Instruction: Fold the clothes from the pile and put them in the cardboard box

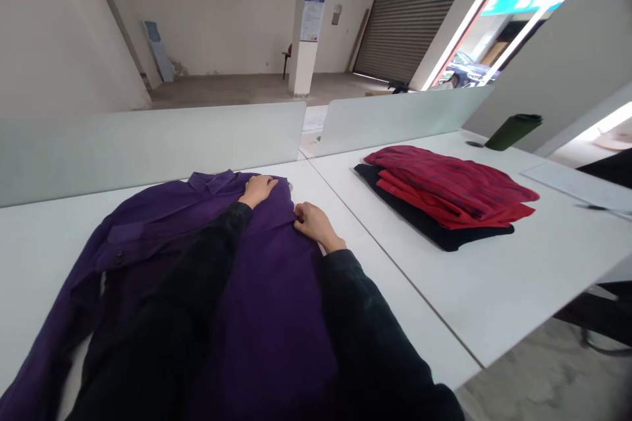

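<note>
A purple long-sleeved shirt (276, 289) lies spread over the white table, its collar (212, 181) toward the far side. One sleeve is folded across its body, with a cuff and button (119, 254) showing at the left. My left hand (259, 189) rests on the cloth near the shoulder, fingers stretched out over it. Just to the right and nearer, my right hand (318, 225) has its fingers curled on the shirt's right edge, pinching the fabric. My dark sleeves hide part of the shirt's middle and lower area.
Folded red and black garments (449, 187) are stacked on the right table (533, 263), past a seam between tabletops. Frosted low partitions (148, 151) line the far edge. A dark green roll (513, 131) and a white board (577, 185) are at the far right.
</note>
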Demonstrator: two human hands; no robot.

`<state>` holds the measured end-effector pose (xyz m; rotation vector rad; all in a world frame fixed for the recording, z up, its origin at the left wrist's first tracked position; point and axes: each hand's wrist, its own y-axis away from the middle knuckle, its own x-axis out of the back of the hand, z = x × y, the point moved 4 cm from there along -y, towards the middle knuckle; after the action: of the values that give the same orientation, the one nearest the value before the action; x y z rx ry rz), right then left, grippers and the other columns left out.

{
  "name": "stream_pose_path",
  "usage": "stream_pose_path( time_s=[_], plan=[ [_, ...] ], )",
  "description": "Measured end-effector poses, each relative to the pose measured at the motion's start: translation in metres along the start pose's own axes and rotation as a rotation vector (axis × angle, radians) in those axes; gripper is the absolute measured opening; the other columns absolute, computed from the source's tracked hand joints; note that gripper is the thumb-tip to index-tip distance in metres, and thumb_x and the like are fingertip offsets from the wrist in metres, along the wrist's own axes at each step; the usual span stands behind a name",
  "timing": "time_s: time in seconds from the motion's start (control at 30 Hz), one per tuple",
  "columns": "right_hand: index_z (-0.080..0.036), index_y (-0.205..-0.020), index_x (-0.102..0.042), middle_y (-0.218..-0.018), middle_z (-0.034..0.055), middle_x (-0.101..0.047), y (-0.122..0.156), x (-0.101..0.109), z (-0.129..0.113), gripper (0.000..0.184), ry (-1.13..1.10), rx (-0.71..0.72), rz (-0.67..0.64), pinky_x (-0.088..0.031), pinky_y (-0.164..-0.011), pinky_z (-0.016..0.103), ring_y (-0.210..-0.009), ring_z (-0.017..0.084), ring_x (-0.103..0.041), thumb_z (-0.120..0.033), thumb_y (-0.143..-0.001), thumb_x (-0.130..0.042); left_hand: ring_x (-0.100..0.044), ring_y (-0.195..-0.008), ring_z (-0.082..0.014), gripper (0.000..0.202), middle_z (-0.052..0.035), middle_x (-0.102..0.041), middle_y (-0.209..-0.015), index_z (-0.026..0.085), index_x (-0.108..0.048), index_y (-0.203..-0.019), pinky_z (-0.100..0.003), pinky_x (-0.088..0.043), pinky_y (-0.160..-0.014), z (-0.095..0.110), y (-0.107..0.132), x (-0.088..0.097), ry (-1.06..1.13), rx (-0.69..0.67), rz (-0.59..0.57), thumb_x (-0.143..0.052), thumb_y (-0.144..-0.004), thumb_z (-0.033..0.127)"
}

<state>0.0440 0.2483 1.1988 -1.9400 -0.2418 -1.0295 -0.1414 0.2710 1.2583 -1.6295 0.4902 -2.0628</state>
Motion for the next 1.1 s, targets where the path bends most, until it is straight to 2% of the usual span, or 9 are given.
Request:
stream_pose_path(
  time_s=[0.1,0.27,0.5,0.63,0.77,0.87,0.97,1.1],
  plan=[
    [-0.019,-0.08,-0.054,-0.085,0.0037,-0.056,0.0,-0.001,-0.005,0.015,0.004,0.049,0.0,-0.038,-0.073,0.026,-0.079,0.017,-0.051,-0.009,-0.07,-0.052,-0.06,-0.108,-0.0303,0.039,-0.0108,-0.07,-0.112,0.021,-0.071,-0.099,-0.042,-0.045,-0.09,0.009,-0.012,-0.007,0.006,0.019,-0.009,-0.044,-0.092,0.048],
    [-0.02,-0.076,-0.054,-0.083,0.0033,-0.056,0.0,-0.004,-0.008,0.02,0.013,0.06,-0.041,-0.037,-0.069,0.026,-0.075,0.017,-0.051,-0.003,-0.067,-0.047,-0.061,-0.102,-0.025,0.032,-0.0101,-0.068,-0.112,0.022,-0.065,-0.104,-0.035,-0.044,-0.083,0.014,-0.016,-0.01,-0.014,0.012,0.058,-0.036,-0.097,0.033],
    [-0.02,-0.072,-0.059,-0.079,0.0013,-0.059,0.001,-0.002,0.005,0.016,0.001,0.004,-0.112,-0.037,-0.066,0.026,-0.072,0.016,-0.053,-0.006,-0.066,-0.054,-0.061,-0.102,-0.025,0.03,-0.0101,-0.065,-0.114,0.023,-0.062,-0.103,-0.035,-0.044,-0.083,0.013,-0.012,-0.028,-0.044,-0.014,0.079,-0.036,-0.097,0.037],
    [-0.019,-0.074,-0.064,-0.082,0.0012,-0.062,0.001,0.001,0.009,0.015,-0.038,0.003,-0.16,-0.04,-0.067,0.024,-0.074,0.015,-0.057,-0.008,-0.065,-0.059,-0.061,-0.102,-0.0262,0.035,-0.0113,-0.065,-0.112,0.021,-0.062,-0.103,-0.036,-0.045,-0.083,0.01,-0.012,-0.021,-0.031,-0.052,0.033,-0.037,-0.097,0.045],
    [-0.018,-0.072,-0.067,-0.085,0.003,-0.064,0.0,0.003,0.009,0.008,-0.082,0.045,-0.17,-0.043,-0.072,0.024,-0.077,0.015,-0.058,-0.012,-0.071,-0.061,-0.059,-0.106,-0.0248,0.039,-0.0101,-0.064,-0.117,0.021,-0.059,-0.112,-0.034,-0.045,-0.085,-0.006,0.0,-0.002,-0.026,-0.103,-0.023,-0.034,-0.097,0.047],
    [-0.017,-0.068,-0.067,-0.086,0.0037,-0.064,-0.002,0.002,0.009,0.013,-0.102,0.08,-0.16,-0.044,-0.074,0.025,-0.076,0.014,-0.057,-0.01,-0.073,-0.059,-0.058,-0.109,-0.0237,0.038,-0.0101,-0.062,-0.121,0.021,-0.056,-0.12,-0.033,-0.044,-0.088,-0.028,0.017,0.013,-0.052,-0.12,-0.054,-0.038,-0.096,0.044],
    [-0.017,-0.063,-0.065,-0.084,0.0041,-0.064,-0.005,0.0,0.008,0.014,-0.101,0.091,-0.147,-0.044,-0.075,0.026,-0.076,0.015,-0.056,-0.006,-0.07,-0.06,-0.057,-0.111,-0.0236,0.04,-0.0102,-0.06,-0.125,0.021,-0.053,-0.126,-0.032,-0.044,-0.09,-0.05,0.037,0.025,-0.092,-0.113,-0.069,-0.041,-0.095,0.043],
    [-0.018,-0.072,-0.068,-0.086,0.0039,-0.065,-0.006,-0.002,0.006,0.014,-0.098,0.105,-0.124,-0.044,-0.077,0.028,-0.081,0.017,-0.056,-0.006,-0.068,-0.061,-0.057,-0.112,-0.026,0.042,-0.0118,-0.057,-0.129,0.021,-0.051,-0.13,-0.035,-0.044,-0.092,-0.073,0.057,0.037,-0.155,-0.084,-0.061,-0.04,-0.095,0.043]
  ],
)
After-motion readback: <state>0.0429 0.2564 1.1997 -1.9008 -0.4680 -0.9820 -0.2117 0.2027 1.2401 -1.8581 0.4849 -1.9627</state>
